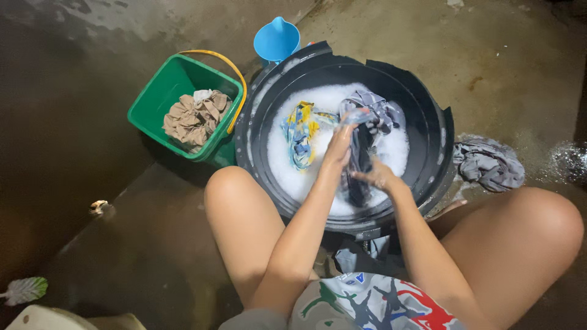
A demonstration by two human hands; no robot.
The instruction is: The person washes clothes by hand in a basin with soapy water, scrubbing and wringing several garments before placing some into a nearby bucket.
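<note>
Over the near side of the black basin [437,131], my right hand [378,177] and left hand [338,146] are both closed on the dark wet garment [361,156], bunched between them above the suds. It looks soft, heavy with water and slippery with soap, so gripping thick folds seems best. Deeper in floats a yellow-blue cloth [301,131]. Left of the basin stands a green bucket [160,85]; beyond it, a blue jug [276,40].

Dark grey garment [361,162], wet and soapy.
Held bunched and upright over the foam in the black basin [428,110], upper end gripped by the left hand [340,146], lower part by the right hand [378,177].
</note>
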